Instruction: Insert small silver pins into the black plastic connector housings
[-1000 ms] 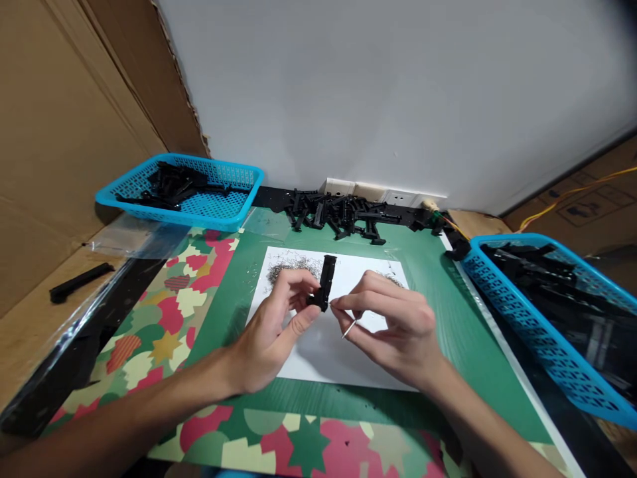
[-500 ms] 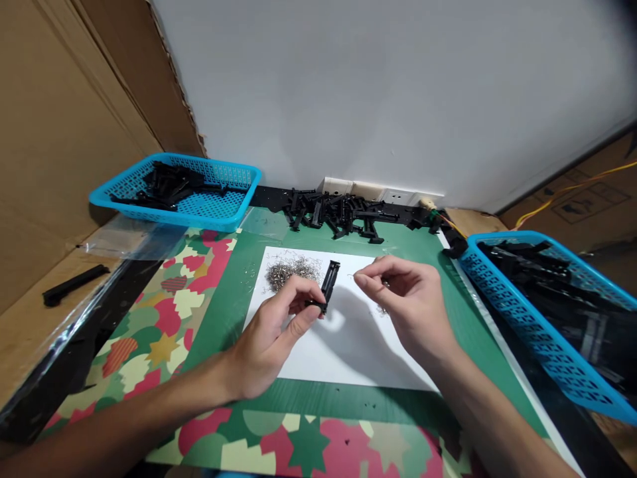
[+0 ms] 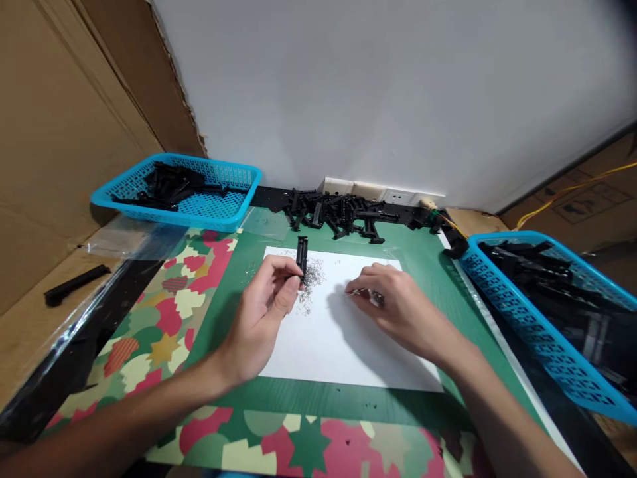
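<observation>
A slim black plastic part (image 3: 301, 255) stands upright between the thumb and fingers of my left hand (image 3: 263, 309), above the white sheet (image 3: 348, 358). Behind that hand, partly covered by it, lies a heap of tiny metal pieces (image 3: 313, 272). My right hand (image 3: 393, 295) is low over the sheet's right side, with thumb and fingertips close together; what they pinch is too small to make out. A few small metal pieces (image 3: 377, 299) show beneath its fingers.
Many black parts (image 3: 338, 211) are piled along the wall. Blue baskets of black parts stand at the left (image 3: 199, 219) and the right (image 3: 557, 352). A single black part (image 3: 77, 284) lies far left. Sockets (image 3: 397, 195) and wires (image 3: 577, 188) are at the back.
My left hand has moved left and slightly up with the black part, now over the metal heap. My right hand has turned palm-down and lowered towards the sheet.
</observation>
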Demonstrator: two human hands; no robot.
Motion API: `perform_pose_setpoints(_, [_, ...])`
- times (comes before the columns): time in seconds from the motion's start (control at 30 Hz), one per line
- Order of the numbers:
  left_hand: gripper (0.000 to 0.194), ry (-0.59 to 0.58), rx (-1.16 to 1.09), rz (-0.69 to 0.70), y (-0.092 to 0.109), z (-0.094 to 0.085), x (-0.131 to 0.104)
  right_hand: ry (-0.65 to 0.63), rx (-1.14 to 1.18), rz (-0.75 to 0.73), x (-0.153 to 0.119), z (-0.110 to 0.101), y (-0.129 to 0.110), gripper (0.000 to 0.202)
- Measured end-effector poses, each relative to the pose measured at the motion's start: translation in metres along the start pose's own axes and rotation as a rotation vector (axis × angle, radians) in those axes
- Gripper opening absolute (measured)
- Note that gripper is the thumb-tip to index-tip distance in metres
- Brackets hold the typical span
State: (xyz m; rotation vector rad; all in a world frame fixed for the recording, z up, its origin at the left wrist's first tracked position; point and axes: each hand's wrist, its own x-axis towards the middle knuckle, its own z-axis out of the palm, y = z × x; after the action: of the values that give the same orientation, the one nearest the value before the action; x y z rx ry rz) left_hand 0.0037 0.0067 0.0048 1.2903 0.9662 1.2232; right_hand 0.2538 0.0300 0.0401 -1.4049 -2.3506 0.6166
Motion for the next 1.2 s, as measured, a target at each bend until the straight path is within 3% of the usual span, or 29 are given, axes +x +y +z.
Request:
perform_pose_setpoints(0.2, [0.019, 0.023, -0.034, -0.019, 0.003, -0.002, 0.005, -0.065, -0.063, 0.014, -0.009, -0.022, 0.027, 0.025])
perform_pose_setpoints(0.3, [0.019, 0.037, -0.020, 0.008, 0.004, -0.003, 0.006, -0.085, -0.065, -0.037, -0.008, -0.022, 0.025, 0.024])
perform_pose_setpoints(0.4, [0.019, 0.042, -0.020, 0.007, 0.005, -0.002, 0.007, -0.050, -0.039, -0.080, -0.003, -0.008, 0.008, 0.021])
perform_pose_setpoints(0.53, [0.017, 0.026, -0.017, 0.003, 0.004, -0.002, 0.007, 0.002, 0.082, -0.088, 0.007, 0.027, -0.015, 0.022])
perform_pose_setpoints(0.67, [0.016, -0.009, -0.015, 0.001, 0.002, -0.003, 0.005, 0.027, 0.179, -0.119, 0.016, 0.056, -0.017, 0.020])
perform_pose_setpoints(0.77, [0.017, -0.022, -0.012, -0.005, 0.001, -0.004, 0.003, 0.009, 0.193, -0.138, 0.019, 0.063, -0.014, 0.015])
perform_pose_setpoints(1.03, [0.025, -0.010, 0.115, 0.014, 0.003, -0.005, 0.004, -0.026, 0.240, -0.132, 0.015, 0.050, -0.025, 0.010])
perform_pose_setpoints(1.2, [0.026, -0.064, 0.066, -0.053, 0.006, -0.005, 0.003, 0.189, 0.487, -0.132, 0.006, 0.035, -0.028, 0.006])
